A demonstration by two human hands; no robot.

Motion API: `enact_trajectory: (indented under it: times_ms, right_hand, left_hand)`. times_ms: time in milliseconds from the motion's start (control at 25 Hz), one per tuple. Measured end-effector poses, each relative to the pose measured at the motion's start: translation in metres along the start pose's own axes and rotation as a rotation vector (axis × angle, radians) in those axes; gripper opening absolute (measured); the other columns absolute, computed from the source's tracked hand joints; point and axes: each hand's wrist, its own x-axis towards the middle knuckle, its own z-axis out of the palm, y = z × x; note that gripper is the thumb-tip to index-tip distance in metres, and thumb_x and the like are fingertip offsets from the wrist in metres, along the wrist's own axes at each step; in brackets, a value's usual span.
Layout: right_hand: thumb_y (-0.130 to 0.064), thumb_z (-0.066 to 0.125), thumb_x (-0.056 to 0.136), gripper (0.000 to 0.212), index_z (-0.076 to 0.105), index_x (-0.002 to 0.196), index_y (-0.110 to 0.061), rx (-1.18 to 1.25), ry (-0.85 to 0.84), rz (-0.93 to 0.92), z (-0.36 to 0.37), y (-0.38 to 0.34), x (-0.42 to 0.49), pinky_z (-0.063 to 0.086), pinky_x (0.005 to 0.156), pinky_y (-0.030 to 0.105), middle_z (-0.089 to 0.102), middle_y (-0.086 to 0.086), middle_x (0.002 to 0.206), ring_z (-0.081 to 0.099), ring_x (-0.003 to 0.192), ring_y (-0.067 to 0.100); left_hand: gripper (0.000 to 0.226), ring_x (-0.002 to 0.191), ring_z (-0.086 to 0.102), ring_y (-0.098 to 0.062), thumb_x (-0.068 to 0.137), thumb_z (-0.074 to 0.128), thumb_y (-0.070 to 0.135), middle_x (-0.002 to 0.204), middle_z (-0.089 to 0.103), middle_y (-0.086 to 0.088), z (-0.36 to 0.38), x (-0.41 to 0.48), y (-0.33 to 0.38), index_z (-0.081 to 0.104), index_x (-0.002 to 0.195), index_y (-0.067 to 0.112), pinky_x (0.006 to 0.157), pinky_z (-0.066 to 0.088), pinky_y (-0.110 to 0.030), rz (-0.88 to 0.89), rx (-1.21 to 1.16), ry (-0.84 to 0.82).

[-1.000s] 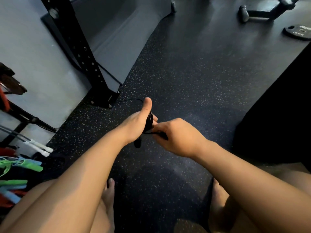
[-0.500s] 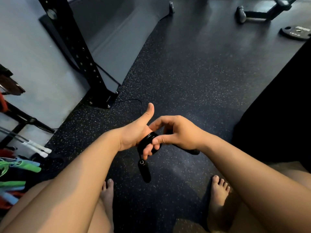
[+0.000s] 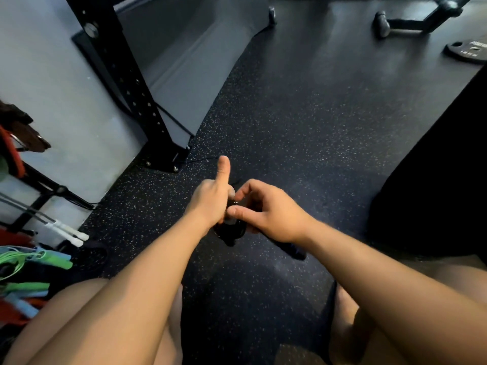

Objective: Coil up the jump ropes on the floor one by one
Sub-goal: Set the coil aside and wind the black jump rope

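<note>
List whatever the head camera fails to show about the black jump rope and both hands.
Head view:
- black coiled jump rope: mostly hidden by left hand and right hand; loop count unreadable.
- left fingers: behind that hand's back.
- black rope handle: upper end under right wrist.
- green and blue ropes: cut by left edge.

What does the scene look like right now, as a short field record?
left grip: thumb up, fingers curled round the coiled jump rope
right grip: pinches that rope at the coil; one handle sticks out under the wrist
floor: dark speckled rubber
left edge: coloured ropes in a pile
far right: weight plate lying flat
</note>
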Motion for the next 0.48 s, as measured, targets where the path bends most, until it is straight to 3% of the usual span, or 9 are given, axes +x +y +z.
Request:
enact_trajectory:
  times_ms: [160,240,320,400,480]
  right_hand:
    - [-0.043,0.076,0.085,0.029,0.057,0.1,-0.026,0.101,0.051,-0.012,0.009,0.006,0.0,0.06,0.068,0.044,0.074,-0.003,0.085,0.07,0.068,0.013]
    - [-0.032,0.079,0.085,0.032,0.057,0.105,-0.017,0.194,0.028,-0.014,0.007,0.009,0.001,0.059,0.066,0.041,0.072,-0.002,0.084,0.068,0.07,0.013]
    - [-0.019,0.076,0.088,0.031,0.057,0.107,-0.005,0.377,0.039,0.013,0.005,0.01,0.004,0.056,0.066,0.041,0.073,0.007,0.084,0.07,0.074,0.025]
    - [-0.011,0.073,0.09,0.027,0.057,0.107,0.002,0.529,0.076,0.034,0.003,0.011,0.007,0.056,0.075,0.046,0.074,0.02,0.09,0.072,0.084,0.039]
    - [-0.008,0.069,0.093,0.018,0.059,0.106,0.0,0.572,0.129,0.047,-0.001,0.006,0.009,0.056,0.067,0.038,0.075,0.012,0.083,0.071,0.073,0.027]
  left_hand:
    - [0.099,0.036,0.049,-0.008,0.068,0.005,0.095,0.047,0.057,0.002,-0.001,0.008,-0.001,0.063,0.069,0.015,0.046,0.035,-0.026,-0.047,-0.113,0.039]
    - [0.097,0.038,0.047,-0.008,0.071,0.013,0.095,0.049,0.056,0.004,-0.001,0.009,-0.005,0.063,0.084,0.013,0.044,0.035,-0.024,-0.074,-0.256,-0.014]
    - [0.083,0.041,0.042,-0.009,0.08,0.029,0.092,0.052,0.05,0.001,-0.003,0.009,-0.006,0.057,0.091,0.014,0.044,0.034,-0.023,-0.079,-0.438,-0.133]
    - [0.046,0.05,0.043,-0.01,0.085,0.052,0.061,0.058,0.048,0.0,-0.011,0.006,-0.005,0.053,0.094,0.015,0.054,0.036,-0.024,-0.034,-0.598,-0.255]
    - [0.021,0.064,0.052,-0.011,0.083,0.055,0.02,0.069,0.056,-0.003,-0.019,0.0,-0.005,0.054,0.102,0.012,0.065,0.042,-0.026,0.041,-0.687,-0.296]
